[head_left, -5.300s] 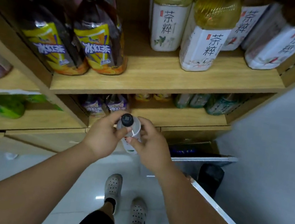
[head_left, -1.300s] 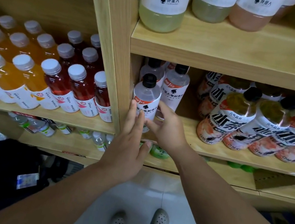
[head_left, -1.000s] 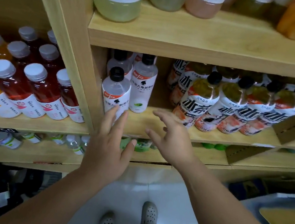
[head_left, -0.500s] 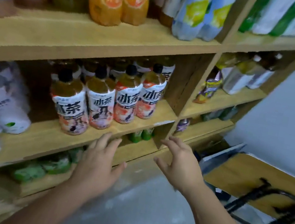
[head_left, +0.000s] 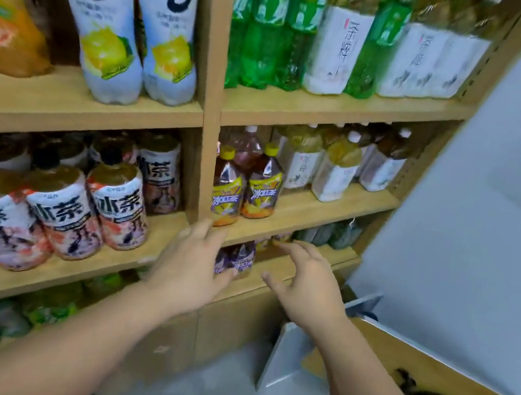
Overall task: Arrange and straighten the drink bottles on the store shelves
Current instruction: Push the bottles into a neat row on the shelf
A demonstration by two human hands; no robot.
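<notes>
Left hand (head_left: 191,265), right hand (head_left: 305,280): both empty, fingers spread, just below 2 yellow-capped tea bottles (head_left: 261,194) on shelf (head_left: 298,209). Best practice: grip bodies low, face labels forward, align with front edge.

Wooden shelves (head_left: 302,210), split by an upright board (head_left: 202,82), face both grips. Just above the left grip (head_left: 191,265), two yellow-capped dark tea bottles (head_left: 243,187) stand upright near the shelf edge, beside the board. Left of that grip, black-capped iced tea bottles (head_left: 115,203) crowd the same level. Above the right grip (head_left: 303,281), further back, stand white-capped tea bottles (head_left: 337,169). Between the grips, one level down, purple-labelled bottles (head_left: 237,259) show. On the top level stand tall pale lemon bottles (head_left: 110,14), orange bottles (head_left: 6,34), green bottles (head_left: 267,31) and white-labelled bottles (head_left: 334,46).
</notes>
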